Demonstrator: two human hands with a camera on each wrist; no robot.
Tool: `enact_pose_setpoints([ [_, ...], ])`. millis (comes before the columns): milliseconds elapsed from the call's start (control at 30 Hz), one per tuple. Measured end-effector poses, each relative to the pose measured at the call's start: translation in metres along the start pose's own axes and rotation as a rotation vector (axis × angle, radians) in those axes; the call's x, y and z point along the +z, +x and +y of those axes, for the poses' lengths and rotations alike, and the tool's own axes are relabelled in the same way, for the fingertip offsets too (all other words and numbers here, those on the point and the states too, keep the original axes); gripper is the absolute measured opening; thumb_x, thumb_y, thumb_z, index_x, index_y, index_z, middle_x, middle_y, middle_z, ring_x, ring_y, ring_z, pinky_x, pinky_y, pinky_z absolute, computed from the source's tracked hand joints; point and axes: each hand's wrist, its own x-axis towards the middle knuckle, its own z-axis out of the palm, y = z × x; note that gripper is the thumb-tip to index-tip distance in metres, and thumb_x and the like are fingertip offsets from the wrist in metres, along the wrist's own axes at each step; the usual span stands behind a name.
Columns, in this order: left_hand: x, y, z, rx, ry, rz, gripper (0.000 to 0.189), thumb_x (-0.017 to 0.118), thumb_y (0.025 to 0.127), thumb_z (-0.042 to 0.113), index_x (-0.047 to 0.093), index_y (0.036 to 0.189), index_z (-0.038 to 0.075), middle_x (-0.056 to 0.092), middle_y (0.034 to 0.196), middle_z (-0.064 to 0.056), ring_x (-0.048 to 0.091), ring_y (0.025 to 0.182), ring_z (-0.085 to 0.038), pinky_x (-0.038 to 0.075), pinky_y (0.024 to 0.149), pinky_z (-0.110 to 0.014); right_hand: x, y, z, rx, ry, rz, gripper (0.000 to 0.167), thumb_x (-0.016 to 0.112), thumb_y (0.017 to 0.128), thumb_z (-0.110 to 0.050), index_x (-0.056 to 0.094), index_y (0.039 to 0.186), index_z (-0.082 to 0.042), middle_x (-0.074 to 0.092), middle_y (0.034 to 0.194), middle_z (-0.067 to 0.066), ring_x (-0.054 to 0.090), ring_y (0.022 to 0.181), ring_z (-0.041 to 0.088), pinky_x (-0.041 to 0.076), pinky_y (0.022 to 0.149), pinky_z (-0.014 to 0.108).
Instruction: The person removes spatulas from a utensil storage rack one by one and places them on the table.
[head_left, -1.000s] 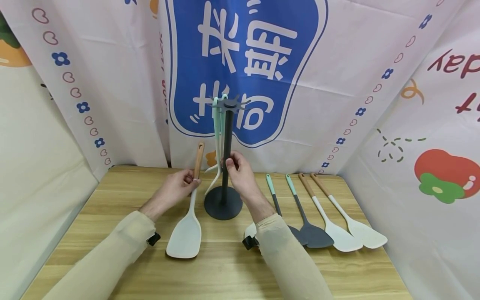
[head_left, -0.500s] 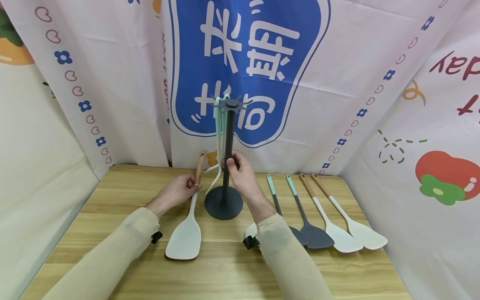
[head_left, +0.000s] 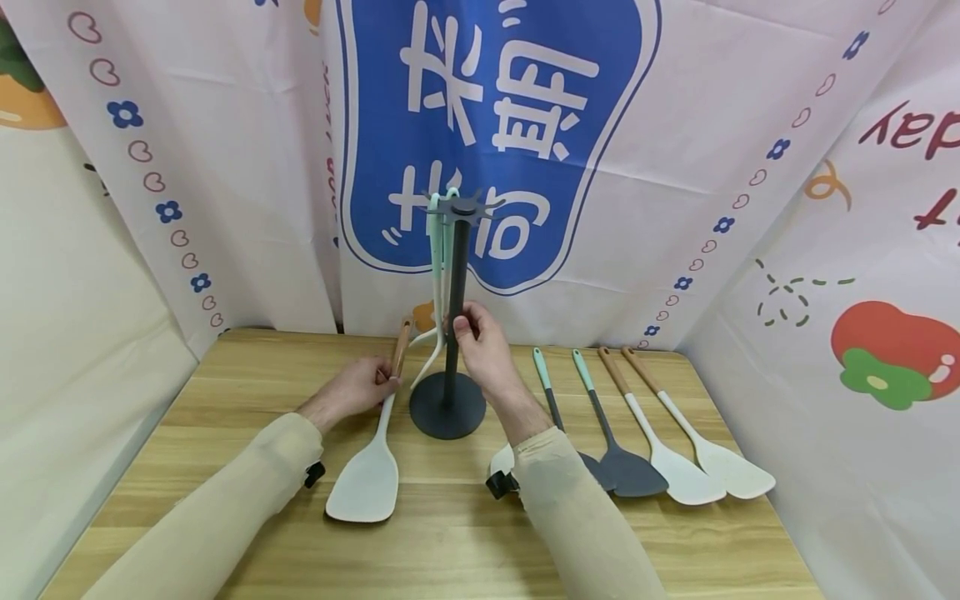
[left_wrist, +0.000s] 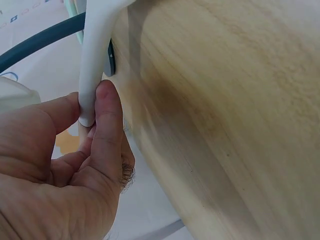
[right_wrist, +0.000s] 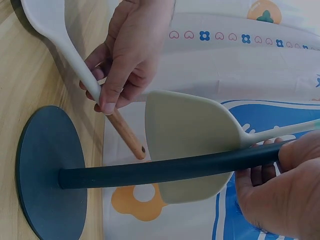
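My left hand (head_left: 356,385) pinches a white spatula (head_left: 365,483) where its wooden handle meets the white shaft. The blade points toward me, low over the table, and the handle end tips toward the back wall. In the left wrist view, thumb and fingertips (left_wrist: 106,90) press on the white shaft. Just right of it stands a dark utensil stand (head_left: 447,408) with a round base and hooked top. My right hand (head_left: 483,346) grips its pole partway up. Mint-handled spatulas (head_left: 437,242) hang from the stand's left hooks; one pale blade (right_wrist: 195,125) shows behind the pole.
On the table's right lie several spatulas side by side: mint-handled dark ones (head_left: 630,473) and wooden-handled white ones (head_left: 682,475). Another white blade (head_left: 501,461) is partly hidden by my right wrist. A printed cloth (head_left: 262,208) hangs behind the wooden tabletop (head_left: 247,367).
My left hand has come down and slightly toward me with the spatula. Its handle end has dropped, and its blade has shifted a little left. The right hand still holds the pole.
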Motion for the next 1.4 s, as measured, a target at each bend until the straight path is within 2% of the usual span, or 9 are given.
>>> enact_pose_setpoints([
  [233,0.0,0.002,0.0,-0.056,0.018,-0.011,0.019,0.071,0.116,0.016,0.076,0.112,-0.002,0.077,0.099,-0.014,0.076,0.08,-0.018,0.065,0.069,-0.029,0.0,0.0,0.001,0.001,0.005,-0.003,0.031,0.056,0.12,-0.024,0.071,0.134,-0.001,0.074,0.126,0.018,0.066,0.114,0.022,0.058,0.108,0.041],
  [567,-0.001,-0.001,-0.001,-0.127,0.103,-0.007,0.022,0.076,0.114,0.022,0.075,0.102,0.003,0.076,0.085,-0.008,0.072,0.073,-0.016,0.052,0.061,-0.024,0.0,-0.001,0.0,0.016,0.014,-0.01,0.03,0.056,0.121,-0.023,0.071,0.136,-0.002,0.074,0.129,0.02,0.067,0.118,0.025,0.059,0.113,0.047],
  [767,-0.002,0.002,-0.006,-0.132,0.127,-0.013,0.026,0.079,0.111,0.023,0.074,0.093,0.005,0.073,0.072,-0.005,0.064,0.063,-0.013,0.045,0.059,-0.025,0.0,-0.001,0.0,0.027,0.014,-0.014,0.028,0.055,0.123,-0.02,0.071,0.136,-0.002,0.074,0.131,0.02,0.067,0.12,0.026,0.059,0.115,0.049],
  [967,-0.003,0.001,-0.008,-0.114,0.142,-0.01,0.029,0.081,0.11,0.023,0.073,0.088,0.007,0.074,0.072,-0.005,0.061,0.063,-0.012,0.045,0.059,-0.027,-0.001,-0.001,0.0,0.024,0.016,-0.014,0.027,0.055,0.122,-0.02,0.071,0.136,-0.002,0.074,0.13,0.02,0.067,0.119,0.026,0.059,0.114,0.047],
  [1067,-0.004,0.001,-0.008,-0.115,0.153,-0.012,0.027,0.082,0.11,0.023,0.076,0.091,0.005,0.076,0.075,-0.007,0.063,0.064,-0.013,0.046,0.061,-0.027,0.0,-0.001,0.0,0.015,0.016,-0.012,0.028,0.055,0.122,-0.02,0.071,0.136,-0.001,0.074,0.129,0.02,0.067,0.117,0.025,0.059,0.112,0.046],
  [1167,-0.007,-0.001,-0.008,-0.114,0.166,-0.01,0.024,0.08,0.111,0.024,0.078,0.1,0.003,0.079,0.082,-0.009,0.066,0.069,-0.015,0.049,0.064,-0.028,0.0,-0.001,-0.001,0.011,0.018,-0.012,0.028,0.055,0.122,-0.019,0.071,0.136,0.0,0.073,0.129,0.021,0.067,0.117,0.025,0.059,0.112,0.045],
  [1300,-0.013,-0.002,-0.006,-0.088,0.177,0.014,0.028,0.074,0.115,0.029,0.079,0.116,0.001,0.08,0.098,-0.011,0.068,0.081,-0.019,0.053,0.07,-0.03,-0.001,-0.001,-0.001,0.025,0.014,-0.013,0.028,0.054,0.123,-0.02,0.071,0.136,-0.002,0.074,0.131,0.02,0.067,0.118,0.026,0.059,0.114,0.047],
  [1400,-0.019,-0.003,-0.002,-0.067,0.151,0.028,0.033,0.071,0.116,0.031,0.078,0.124,0.0,0.08,0.109,-0.013,0.069,0.089,-0.022,0.057,0.076,-0.033,-0.001,0.0,0.0,0.038,0.01,-0.013,0.028,0.054,0.123,-0.021,0.071,0.137,-0.003,0.074,0.132,0.02,0.067,0.119,0.026,0.059,0.115,0.048],
])
